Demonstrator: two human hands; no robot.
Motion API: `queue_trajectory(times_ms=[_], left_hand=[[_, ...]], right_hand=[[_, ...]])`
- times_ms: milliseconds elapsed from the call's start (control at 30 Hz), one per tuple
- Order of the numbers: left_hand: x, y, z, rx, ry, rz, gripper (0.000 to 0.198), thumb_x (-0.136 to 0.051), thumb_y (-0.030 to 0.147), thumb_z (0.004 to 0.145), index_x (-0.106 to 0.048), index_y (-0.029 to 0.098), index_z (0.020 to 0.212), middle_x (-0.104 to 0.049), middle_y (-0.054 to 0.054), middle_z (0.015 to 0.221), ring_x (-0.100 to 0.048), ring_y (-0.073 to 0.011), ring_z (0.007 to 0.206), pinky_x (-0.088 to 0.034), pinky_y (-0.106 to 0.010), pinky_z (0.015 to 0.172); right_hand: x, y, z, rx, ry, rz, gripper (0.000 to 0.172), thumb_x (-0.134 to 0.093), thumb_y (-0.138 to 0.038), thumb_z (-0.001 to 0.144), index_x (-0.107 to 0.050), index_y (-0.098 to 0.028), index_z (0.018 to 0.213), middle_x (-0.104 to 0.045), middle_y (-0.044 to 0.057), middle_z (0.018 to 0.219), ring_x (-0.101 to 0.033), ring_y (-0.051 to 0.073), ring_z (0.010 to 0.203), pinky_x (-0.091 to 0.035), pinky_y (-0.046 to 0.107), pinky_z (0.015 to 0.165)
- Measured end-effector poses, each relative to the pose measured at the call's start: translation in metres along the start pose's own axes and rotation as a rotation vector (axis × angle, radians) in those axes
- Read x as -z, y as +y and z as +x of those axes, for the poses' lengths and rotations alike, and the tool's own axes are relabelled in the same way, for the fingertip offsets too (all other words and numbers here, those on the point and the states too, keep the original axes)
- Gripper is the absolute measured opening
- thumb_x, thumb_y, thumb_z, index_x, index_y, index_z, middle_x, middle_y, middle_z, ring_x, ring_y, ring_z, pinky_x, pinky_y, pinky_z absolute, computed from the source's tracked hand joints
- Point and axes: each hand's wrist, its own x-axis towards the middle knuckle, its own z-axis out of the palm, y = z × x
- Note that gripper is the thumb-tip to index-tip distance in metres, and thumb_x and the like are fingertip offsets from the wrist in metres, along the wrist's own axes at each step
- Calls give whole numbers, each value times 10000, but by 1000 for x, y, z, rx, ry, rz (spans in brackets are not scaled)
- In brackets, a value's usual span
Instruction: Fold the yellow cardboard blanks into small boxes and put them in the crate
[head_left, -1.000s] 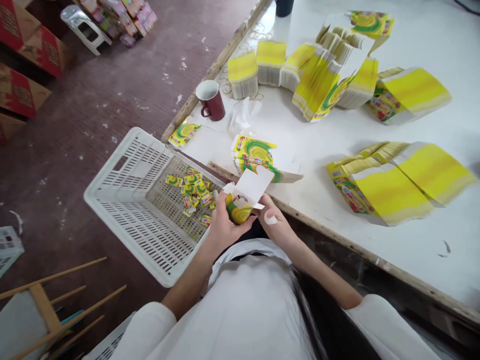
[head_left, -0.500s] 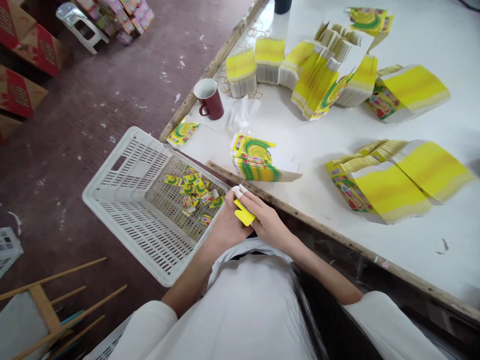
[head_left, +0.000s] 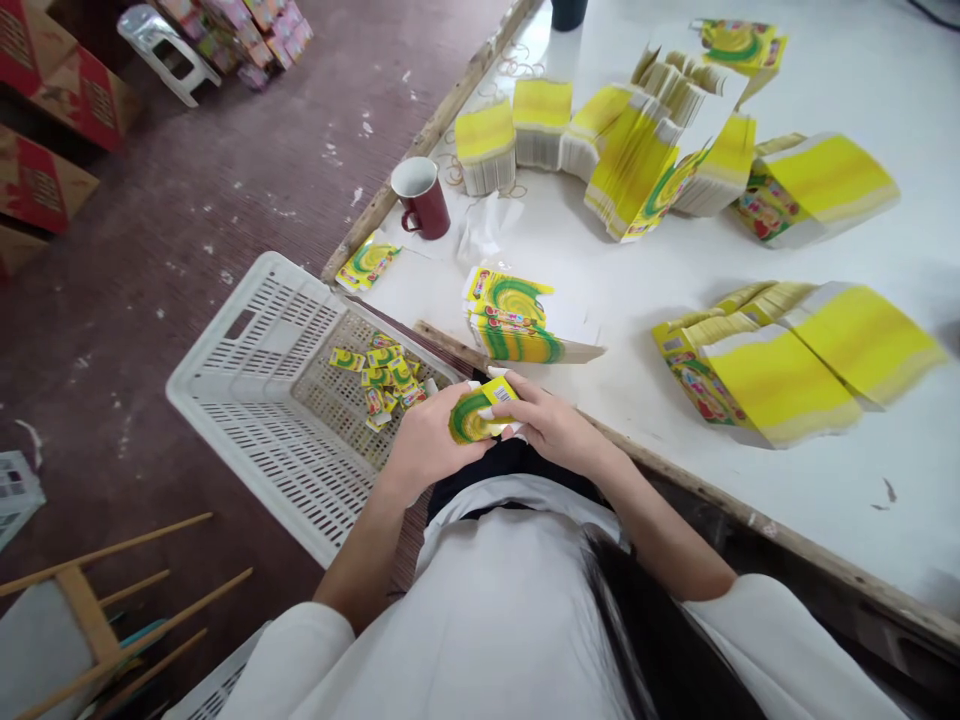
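Note:
A small yellow and green carton [head_left: 475,412] is held between both hands in front of my waist, its printed swirl facing up. My left hand [head_left: 431,440] grips the carton's left end. At the other end, my right hand [head_left: 551,425] has its fingers closed on the carton, by a barcode panel. Left of my hands stands a white plastic crate [head_left: 259,400] with several similar small cartons [head_left: 386,375] lying loose at its bottom. Just beyond my hands, a stack of flat yellow-green cartons [head_left: 517,315] leans on the white table [head_left: 630,400].
On the table are a maroon mug [head_left: 421,200], crumpled clear plastic [head_left: 487,225], a loose flat carton [head_left: 369,262] and several bundles of yellow cartons [head_left: 780,365]. A wooden strip [head_left: 690,480] edges the table. A wooden stool [head_left: 82,620] lies on the floor at left.
The carton has turned between my hands: its yellow flap showed before, and the printed swirl and barcode show now. My left hand has shifted slightly left and my right hand slightly right.

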Motion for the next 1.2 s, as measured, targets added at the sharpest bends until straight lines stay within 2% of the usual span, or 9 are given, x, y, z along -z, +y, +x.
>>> queue_trajectory(times_ms=[100, 300, 467, 633, 700, 800, 900, 1067, 1200], left_hand=[[1, 3, 2, -15, -24, 27, 621, -853, 323, 695, -625, 194, 1258, -772, -94, 1198, -755, -285, 1067, -607, -393, 930], [-3, 5, 2, -19, 17, 33, 582, -799, 385, 759, -625, 173, 1272, -766, -118, 1218, -746, -289, 1101, -599, -401, 962], [-1, 2, 4, -45, -9, -8, 591, -832, 368, 711, -643, 189, 1242, -788, -90, 1147, -768, -270, 1009, -617, -366, 884], [-4, 6, 6, -84, 74, 63, 579, -768, 397, 777, -616, 179, 1292, -763, -121, 1215, -747, -301, 1078, -598, -416, 949], [-7, 7, 4, -76, 68, 71, 573, -753, 384, 786, -607, 178, 1301, -754, -126, 1235, -737, -306, 1109, -592, -424, 966], [-6, 0, -2, -31, 34, 40, 591, -764, 386, 784, -594, 193, 1316, -740, -118, 1262, -721, -297, 1145, -577, -418, 998], [10, -23, -11, 99, 38, 79, 613, -793, 393, 763, -595, 215, 1314, -731, -115, 1258, -707, -318, 1144, -556, -463, 1015], [43, -70, -25, 318, 403, 298, 860, -881, 499, 637, -558, 136, 1348, -631, -225, 1369, -561, -449, 1315, -403, -636, 1130], [35, -67, -26, 301, 419, 65, 641, -781, 502, 763, -601, 185, 1290, -676, -148, 1315, -615, -341, 1275, -445, -526, 1133]], right_hand=[[6, 0, 3, 35, -35, 22, 281, -543, -103, 974, -686, -232, 1179, -506, 173, 1516, -617, 259, 1320, -557, 424, 1038], [-6, -4, -1, -124, -7, -57, 429, -522, -58, 942, -607, -238, 1322, -428, 198, 1577, -515, 316, 1433, -562, 472, 1022], [2, -3, -1, 17, -36, 52, 282, -552, -120, 963, -622, -234, 1211, -484, 178, 1507, -545, 285, 1389, -514, 485, 1096], [-10, -8, 2, -78, 116, 84, 711, -581, -155, 926, -257, -230, 1555, -333, 228, 1611, -421, 335, 1485, -448, 593, 1157], [-18, -10, 3, -107, 95, 85, 760, -573, -172, 935, -200, -228, 1595, -327, 223, 1624, -400, 341, 1501, -432, 594, 1177], [-19, -13, 4, -94, 40, 88, 724, -598, -226, 949, -259, -209, 1588, -391, 223, 1594, -448, 343, 1467, -469, 565, 1152], [-2, -16, 13, -65, 167, 55, 618, -658, -264, 933, -405, -220, 1495, -569, 184, 1429, -596, 310, 1295, -553, 492, 1040], [39, -8, 46, -329, 563, -340, 207, -611, -217, 951, -632, -224, 1158, -650, 127, 1146, -619, 287, 1056, -539, 460, 940], [47, 10, 69, -577, 436, -594, 149, -703, -226, 901, -642, -175, 1027, -633, 171, 1097, -555, 336, 1045, -492, 506, 939]])
